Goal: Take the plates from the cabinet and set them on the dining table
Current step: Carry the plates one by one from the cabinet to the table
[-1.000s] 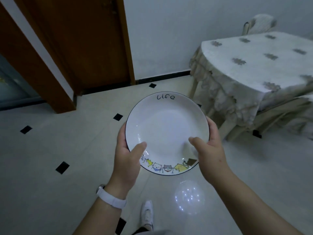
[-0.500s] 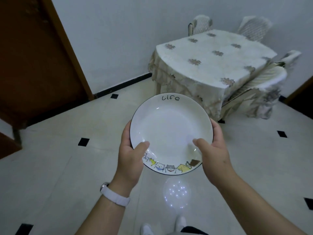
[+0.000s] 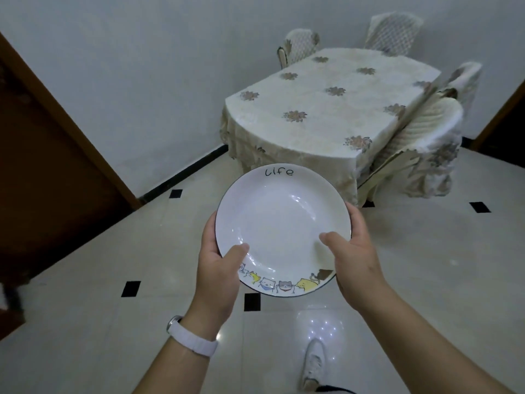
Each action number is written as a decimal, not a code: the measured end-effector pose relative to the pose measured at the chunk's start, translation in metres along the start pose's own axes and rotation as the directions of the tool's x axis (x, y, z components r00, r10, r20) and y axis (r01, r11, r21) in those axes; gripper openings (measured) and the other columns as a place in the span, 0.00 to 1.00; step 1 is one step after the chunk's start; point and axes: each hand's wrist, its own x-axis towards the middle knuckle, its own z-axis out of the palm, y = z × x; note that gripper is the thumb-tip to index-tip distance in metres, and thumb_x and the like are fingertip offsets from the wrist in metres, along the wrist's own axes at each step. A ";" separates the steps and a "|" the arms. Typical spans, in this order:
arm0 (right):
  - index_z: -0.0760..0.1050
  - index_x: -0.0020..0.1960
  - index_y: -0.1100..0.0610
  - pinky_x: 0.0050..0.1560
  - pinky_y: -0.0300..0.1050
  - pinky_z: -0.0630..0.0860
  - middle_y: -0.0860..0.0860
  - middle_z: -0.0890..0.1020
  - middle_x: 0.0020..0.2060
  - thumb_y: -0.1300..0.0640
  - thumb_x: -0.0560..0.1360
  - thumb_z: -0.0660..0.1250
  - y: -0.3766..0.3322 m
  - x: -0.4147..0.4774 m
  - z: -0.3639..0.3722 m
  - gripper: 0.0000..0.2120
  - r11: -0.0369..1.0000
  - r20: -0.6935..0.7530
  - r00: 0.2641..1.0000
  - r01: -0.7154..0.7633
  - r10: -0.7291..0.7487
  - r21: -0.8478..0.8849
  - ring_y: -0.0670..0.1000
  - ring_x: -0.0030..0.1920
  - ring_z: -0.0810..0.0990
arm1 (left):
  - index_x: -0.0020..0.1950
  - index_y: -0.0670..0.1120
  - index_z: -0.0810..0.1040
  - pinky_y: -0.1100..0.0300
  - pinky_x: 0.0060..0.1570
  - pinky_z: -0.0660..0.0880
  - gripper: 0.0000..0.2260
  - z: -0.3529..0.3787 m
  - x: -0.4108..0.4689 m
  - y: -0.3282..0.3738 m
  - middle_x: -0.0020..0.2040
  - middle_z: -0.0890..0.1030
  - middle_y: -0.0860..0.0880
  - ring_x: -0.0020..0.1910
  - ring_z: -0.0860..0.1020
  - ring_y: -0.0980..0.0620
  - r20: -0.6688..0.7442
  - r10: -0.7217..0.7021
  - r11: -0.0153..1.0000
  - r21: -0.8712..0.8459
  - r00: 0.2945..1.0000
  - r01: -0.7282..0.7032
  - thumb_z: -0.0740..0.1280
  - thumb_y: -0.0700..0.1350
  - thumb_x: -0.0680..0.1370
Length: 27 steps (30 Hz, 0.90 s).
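I hold a white plate with a dark rim, the word "Life" at its far edge and cartoon cats along its near edge. My left hand grips its left rim, thumb on top. My right hand grips the right rim the same way. The plate is level, in front of my chest, above the floor. The dining table, covered with a cream floral cloth, stands ahead and to the right, its near edge just beyond the plate. The cabinet is out of view.
Covered chairs stand around the table: one at its right side, two at the far side. A brown wooden door fills the left. Pale tiled floor with small black diamonds lies between me and the table. My shoe shows below.
The view has swung right and closer: the door slid off to the left and the table moved towards the centre and grew. Both hands keep the same hold on the plate.
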 end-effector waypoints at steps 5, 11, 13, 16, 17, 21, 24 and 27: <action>0.72 0.59 0.38 0.48 0.44 0.78 0.46 0.82 0.52 0.58 0.66 0.63 -0.023 0.069 -0.047 0.25 1.000 -0.060 0.998 0.020 -0.019 0.003 0.48 0.52 0.81 | 0.67 0.57 0.72 0.53 0.55 0.78 0.27 0.075 0.064 0.000 0.60 0.82 0.51 0.59 0.80 0.48 0.060 -0.008 0.999 0.031 0.998 0.006 0.63 0.34 0.72; 0.72 0.57 0.35 0.48 0.48 0.79 0.44 0.82 0.50 0.57 0.65 0.63 -0.043 0.125 -0.114 0.24 0.999 -0.162 0.986 0.023 -0.027 -0.026 0.49 0.52 0.81 | 0.66 0.59 0.72 0.54 0.54 0.78 0.28 0.159 0.112 -0.017 0.59 0.83 0.52 0.59 0.80 0.49 0.151 -0.024 0.999 0.032 0.988 0.020 0.64 0.35 0.71; 0.72 0.57 0.36 0.50 0.52 0.80 0.44 0.82 0.50 0.58 0.66 0.63 -0.042 0.136 -0.133 0.24 0.999 -0.201 0.979 0.025 -0.030 -0.027 0.51 0.52 0.81 | 0.66 0.58 0.72 0.58 0.50 0.79 0.28 0.182 0.125 -0.026 0.58 0.83 0.53 0.58 0.81 0.50 0.192 -0.034 0.998 0.053 0.981 0.024 0.63 0.30 0.75; 0.72 0.61 0.40 0.48 0.50 0.80 0.44 0.83 0.49 0.58 0.66 0.63 -0.042 0.149 -0.157 0.26 1.000 -0.274 0.962 0.011 -0.013 -0.008 0.50 0.51 0.82 | 0.68 0.55 0.72 0.60 0.49 0.79 0.27 0.214 0.143 -0.031 0.59 0.83 0.52 0.58 0.81 0.50 0.266 -0.049 0.997 0.063 0.963 0.033 0.61 0.29 0.76; 0.72 0.62 0.41 0.45 0.46 0.80 0.43 0.83 0.49 0.58 0.66 0.63 -0.043 0.154 -0.165 0.26 1.000 -0.301 0.954 0.006 -0.007 -0.002 0.49 0.50 0.82 | 0.68 0.54 0.72 0.59 0.50 0.79 0.27 0.224 0.151 -0.033 0.60 0.82 0.51 0.59 0.80 0.49 0.294 -0.045 0.997 0.071 0.955 0.025 0.62 0.30 0.75; 0.72 0.59 0.39 0.40 0.40 0.78 0.42 0.83 0.48 0.64 0.71 0.64 -0.042 0.178 -0.193 0.24 1.000 -0.400 0.916 -0.005 0.016 0.028 0.46 0.48 0.82 | 0.69 0.55 0.73 0.56 0.53 0.79 0.27 0.264 0.184 -0.049 0.62 0.81 0.51 0.60 0.80 0.48 0.373 -0.082 0.995 0.086 0.924 0.054 0.63 0.34 0.73; 0.72 0.58 0.38 0.42 0.43 0.79 0.41 0.83 0.47 0.61 0.68 0.64 -0.039 0.202 -0.212 0.24 0.999 -0.469 0.882 -0.033 0.036 0.015 0.46 0.47 0.82 | 0.69 0.55 0.73 0.52 0.54 0.78 0.28 0.293 0.210 -0.064 0.62 0.81 0.49 0.60 0.79 0.47 0.429 -0.113 0.992 0.092 0.896 0.081 0.63 0.36 0.71; 0.72 0.60 0.39 0.46 0.48 0.80 0.42 0.83 0.48 0.57 0.65 0.63 -0.037 0.236 -0.229 0.25 0.998 -0.523 0.851 -0.060 0.056 0.009 0.48 0.49 0.82 | 0.67 0.58 0.74 0.50 0.54 0.78 0.29 0.322 0.242 -0.079 0.62 0.81 0.49 0.60 0.79 0.46 0.464 -0.142 0.989 0.095 0.874 0.110 0.63 0.36 0.70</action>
